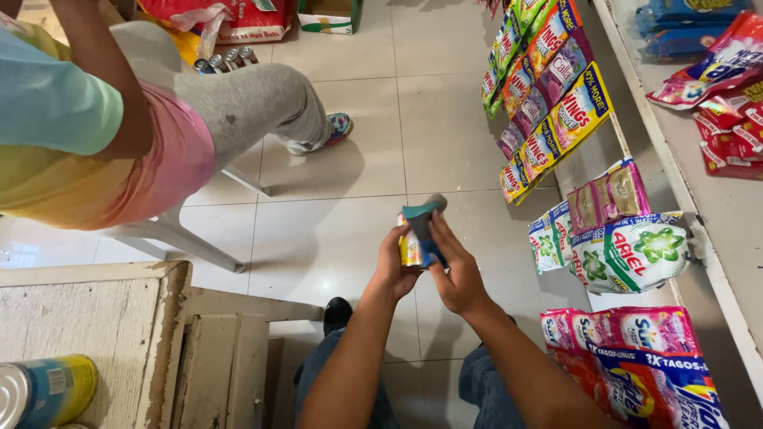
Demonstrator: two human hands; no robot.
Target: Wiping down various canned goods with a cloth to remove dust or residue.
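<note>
My left hand [395, 266] grips a small tin can with a yellow and blue label [411, 250] from its left side. My right hand [453, 270] presses a teal cloth [420, 218] against the can's right side and top. The cloth covers part of the label, and one grey end sticks up above the can. Both hands are held over the tiled floor, above my knees in blue jeans.
A person in a pastel shirt and grey trousers sits on a white plastic chair [179, 234] at left. A worn wooden counter [87, 318] with a can [48, 389] is at bottom left. Strips of sachets [548, 95] and detergent packs [628, 250] hang from the shelf [699, 183] at right.
</note>
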